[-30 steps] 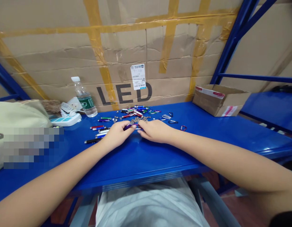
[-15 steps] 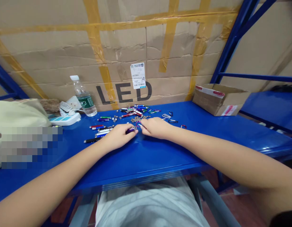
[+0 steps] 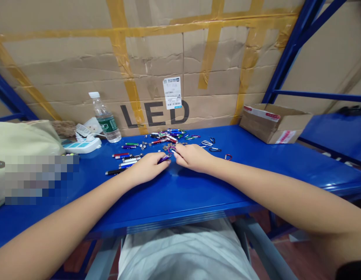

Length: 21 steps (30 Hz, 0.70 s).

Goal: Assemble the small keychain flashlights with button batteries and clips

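My left hand (image 3: 148, 168) is closed around a small purple penlight (image 3: 164, 158), its ringed end pointing right. In my right hand (image 3: 194, 157), pinched between thumb and fingers, is a pinkish-purple carabiner (image 3: 171, 149), close to that ringed end. Whether the carabiner and ring touch is too small to tell. Left of my left hand lie several penlights in a row, among them a black penlight (image 3: 114, 172) and a red one (image 3: 117, 155). Beyond the hands is a pile of mixed penlights (image 3: 168, 137), with small round button cells (image 3: 167, 147) in front.
Loose carabiners (image 3: 214, 149) and a red carabiner (image 3: 228, 157) lie right of the pile on the blue table (image 3: 180, 194). A water bottle (image 3: 108, 126), power strip (image 3: 83, 145) and pale bag (image 3: 25, 140) stand left. An open cardboard box (image 3: 265, 126) sits back right.
The penlight's ringed end shows more clearly beside the carabiner. Both hands stay nearly in place, and the whole view has shifted slightly.
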Tool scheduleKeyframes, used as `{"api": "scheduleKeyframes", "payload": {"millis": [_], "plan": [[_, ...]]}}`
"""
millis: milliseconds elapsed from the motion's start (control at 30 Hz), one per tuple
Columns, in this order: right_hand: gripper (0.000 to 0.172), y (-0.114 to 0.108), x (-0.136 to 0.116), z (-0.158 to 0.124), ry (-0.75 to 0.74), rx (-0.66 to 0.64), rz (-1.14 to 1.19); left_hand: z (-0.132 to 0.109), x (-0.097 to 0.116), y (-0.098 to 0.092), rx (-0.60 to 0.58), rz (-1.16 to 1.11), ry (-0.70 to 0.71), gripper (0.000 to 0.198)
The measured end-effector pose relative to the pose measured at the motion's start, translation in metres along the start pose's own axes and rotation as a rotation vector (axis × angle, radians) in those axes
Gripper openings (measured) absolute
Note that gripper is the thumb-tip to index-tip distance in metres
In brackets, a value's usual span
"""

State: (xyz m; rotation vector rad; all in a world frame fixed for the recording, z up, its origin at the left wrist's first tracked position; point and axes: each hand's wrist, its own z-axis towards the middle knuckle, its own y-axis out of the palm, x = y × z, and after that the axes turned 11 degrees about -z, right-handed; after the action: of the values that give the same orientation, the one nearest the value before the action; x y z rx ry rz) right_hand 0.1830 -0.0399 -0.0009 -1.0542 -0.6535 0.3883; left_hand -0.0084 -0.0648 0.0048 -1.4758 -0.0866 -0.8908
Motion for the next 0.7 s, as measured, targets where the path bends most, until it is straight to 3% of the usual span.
{"api": "scheduleKeyframes", "payload": {"millis": [167,333,500,700], "plan": [[0.034,0.0007,-0.0055,-0.0007,-0.084,-0.022,-0.071,0.0022,-0.004,-0.0016,-0.006,-0.096,-0.014,0.029],[0.034,0.0,-0.003,0.0,-0.024,0.026,-0.043,0.0008,-0.0026,-0.0039,-0.033,-0.125,-0.018,0.029],[0.036,-0.001,-0.0012,0.0006,-0.066,0.03,-0.075,-0.0028,0.0014,-0.0032,-0.069,-0.166,0.002,0.028],[0.034,-0.0008,-0.0006,0.0016,-0.065,0.029,-0.055,-0.0023,0.0022,-0.0022,-0.029,-0.253,-0.017,0.03]]}}
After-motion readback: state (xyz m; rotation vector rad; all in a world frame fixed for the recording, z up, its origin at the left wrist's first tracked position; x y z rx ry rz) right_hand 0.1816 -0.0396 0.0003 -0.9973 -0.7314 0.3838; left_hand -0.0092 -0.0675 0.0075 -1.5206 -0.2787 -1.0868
